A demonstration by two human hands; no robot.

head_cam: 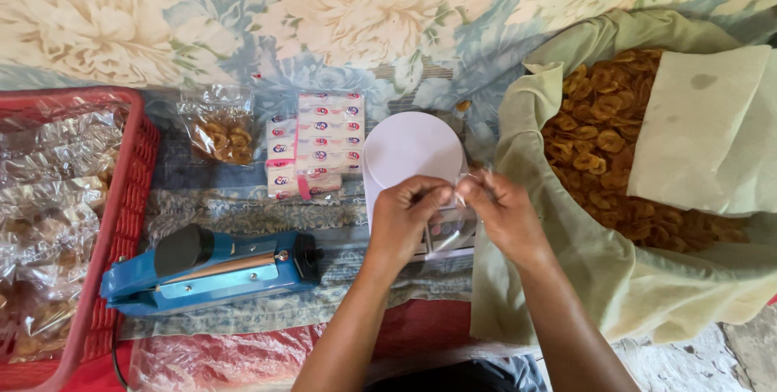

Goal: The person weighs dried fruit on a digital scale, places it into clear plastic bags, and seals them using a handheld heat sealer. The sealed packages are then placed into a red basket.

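Observation:
My left hand (409, 218) and my right hand (502, 212) meet above a small white kitchen scale (409, 149), both pinching the rim of a thin clear plastic bag (460, 226) that hangs between them. The bag looks empty. To the right, a large pale green cloth sack (566, 262) lies open, full of golden fried chips (599, 149), partly covered by a cream paper sheet (704, 133).
A blue heat sealer (210, 266) lies at the front left. Behind it sit a stack of small labelled plastic bags (320, 145) and one filled chip packet (220, 127). A red plastic basket (121, 198) at the far left holds several packed bags. Floral cloth covers the surface.

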